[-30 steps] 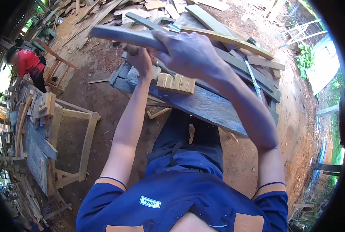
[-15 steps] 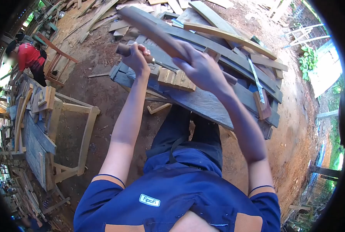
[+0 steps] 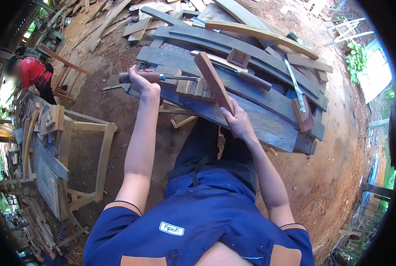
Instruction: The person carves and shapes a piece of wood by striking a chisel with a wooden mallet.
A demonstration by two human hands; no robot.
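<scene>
Worker's L hand [image 3: 145,86] grasping chisel [image 3: 151,77], blade over notched block [image 3: 189,88]; R hand [image 3: 239,121] gripping wooden bar [image 3: 214,82], R of block. IMO, best w/ edge steady, fingers behind it.

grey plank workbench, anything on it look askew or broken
The long tan wooden board at the far side of the grey plank workbench looks askew: it lies slantwise across a grey-green board. Nothing visibly broken stands out.
</scene>
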